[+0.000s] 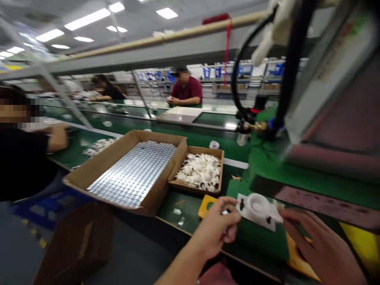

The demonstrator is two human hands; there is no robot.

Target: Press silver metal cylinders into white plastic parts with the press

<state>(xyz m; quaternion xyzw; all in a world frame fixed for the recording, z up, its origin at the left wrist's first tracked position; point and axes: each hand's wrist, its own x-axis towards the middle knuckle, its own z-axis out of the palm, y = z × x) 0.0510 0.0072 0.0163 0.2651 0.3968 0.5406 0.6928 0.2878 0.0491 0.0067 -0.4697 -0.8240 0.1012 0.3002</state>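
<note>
My left hand (218, 225) is low in the middle of the view, its fingers curled in a pinch on a small silvery piece at the left edge of a white plastic part (257, 209). That part is a flat plate with a round raised ring, lying on a green fixture block (258, 237). My right hand (320, 245) comes in from the lower right, fingers spread, its fingertips touching the right edge of the white part.
A large cardboard box of shiny metal pieces (133, 172) and a smaller box of white parts (200, 170) stand on the green bench. A yellow piece (204, 206) lies by my left hand. A machine with black hoses (297, 79) rises on the right. Other people sit at left and beyond the conveyor.
</note>
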